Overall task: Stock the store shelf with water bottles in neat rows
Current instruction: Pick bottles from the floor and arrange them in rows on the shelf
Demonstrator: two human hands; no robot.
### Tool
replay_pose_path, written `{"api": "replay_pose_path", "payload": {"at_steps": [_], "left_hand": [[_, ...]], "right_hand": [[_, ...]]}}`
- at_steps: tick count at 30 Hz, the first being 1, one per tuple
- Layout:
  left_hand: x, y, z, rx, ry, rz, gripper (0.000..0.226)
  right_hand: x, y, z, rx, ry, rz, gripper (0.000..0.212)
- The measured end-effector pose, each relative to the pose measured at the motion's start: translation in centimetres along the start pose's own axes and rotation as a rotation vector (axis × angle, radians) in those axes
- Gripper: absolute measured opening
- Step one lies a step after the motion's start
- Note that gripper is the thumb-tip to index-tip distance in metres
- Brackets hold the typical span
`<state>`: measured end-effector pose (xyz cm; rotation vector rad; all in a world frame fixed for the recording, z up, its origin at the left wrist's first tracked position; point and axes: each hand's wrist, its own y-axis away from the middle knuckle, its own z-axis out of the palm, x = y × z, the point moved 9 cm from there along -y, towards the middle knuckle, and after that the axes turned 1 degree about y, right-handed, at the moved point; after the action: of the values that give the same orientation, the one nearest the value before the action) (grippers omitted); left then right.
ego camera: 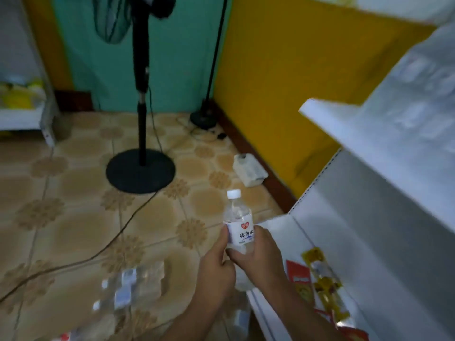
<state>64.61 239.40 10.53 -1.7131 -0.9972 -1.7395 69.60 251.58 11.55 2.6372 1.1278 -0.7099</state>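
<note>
A small clear water bottle with a white cap and a white label stands upright in the air, just left of the white store shelf. My left hand grips its lower part from the left, thumb along the label. My right hand grips the same bottle from the right. Its base is hidden by my fingers. On the floor at lower left lies a blurred plastic-wrapped pack of water bottles.
Snack packets in yellow and red lie on the lower shelf board. A higher shelf board juts out at right. A black fan stand with a trailing cable, a second stand base and a white box occupy the tiled floor.
</note>
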Motion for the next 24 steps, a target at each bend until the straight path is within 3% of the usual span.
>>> {"api": "replay_pose_path", "payload": {"at_steps": [8,12,17,24], "left_hand": [[21.6,10.6,5.7,-0.17,0.156,0.445,0.067],[28.3,16.8,10.7,-0.305,0.191,0.526,0.07],[32.0,25.0,18.6,-0.503,0.155,0.576,0.077],[32.0,32.7,28.6,-0.734,0.055,0.626,0.086]], "right_hand": [[-5.8,10.1,-26.3,0.396,-0.132,-0.121,0.054],[-4.4,17.3,-34.9,0.527,-0.155,-0.076,0.051],[1.2,26.7,-42.5,0.721,-0.109,0.039,0.048],[8.0,37.4,-48.5,0.833,-0.024,0.221,0.051]]}}
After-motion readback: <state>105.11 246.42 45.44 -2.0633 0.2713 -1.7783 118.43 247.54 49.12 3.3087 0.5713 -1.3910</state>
